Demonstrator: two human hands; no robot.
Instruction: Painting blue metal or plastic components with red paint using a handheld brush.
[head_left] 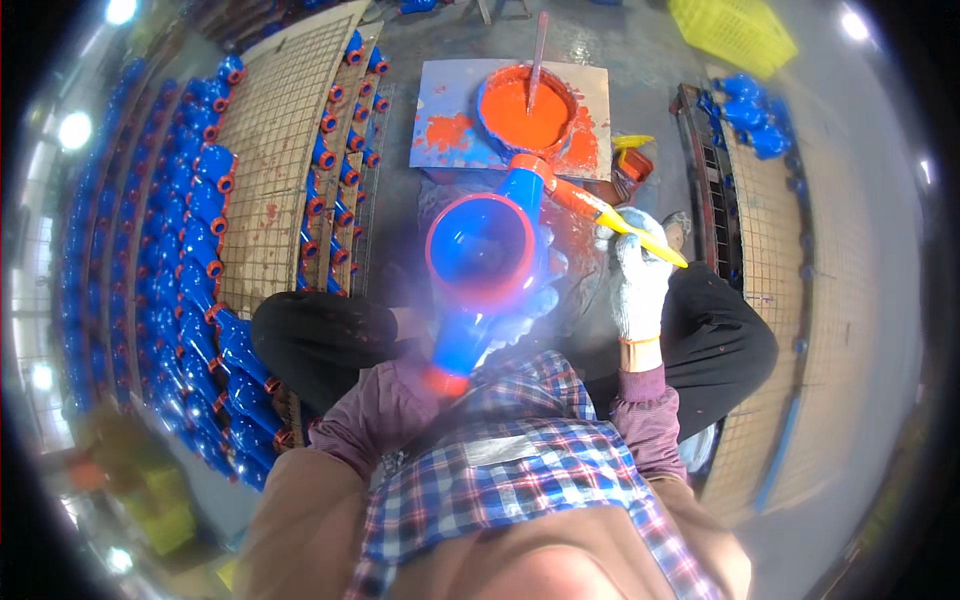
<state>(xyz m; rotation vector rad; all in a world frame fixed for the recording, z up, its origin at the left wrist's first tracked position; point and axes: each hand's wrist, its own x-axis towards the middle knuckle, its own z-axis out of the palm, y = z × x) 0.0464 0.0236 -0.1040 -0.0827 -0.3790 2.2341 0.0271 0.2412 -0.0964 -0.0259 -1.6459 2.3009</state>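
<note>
My left hand, in a whitish-blue glove, grips a glossy blue valve body from behind and below. Its round mouth faces up with a red rim, and red bands mark both narrow ends. In my right gloved hand is a yellow-handled paintbrush, held in closed fingers. The brush head, coated in orange-red, touches the valve body's far end or lies right beside it. Just beyond sits a round pan of orange-red paint with a stick standing in it.
Under the pan lies a paint-smeared board. Several blue valve bodies with red rims line the racks on my left. More blue parts sit on the mesh-topped rack at right. A yellow basket stands far right.
</note>
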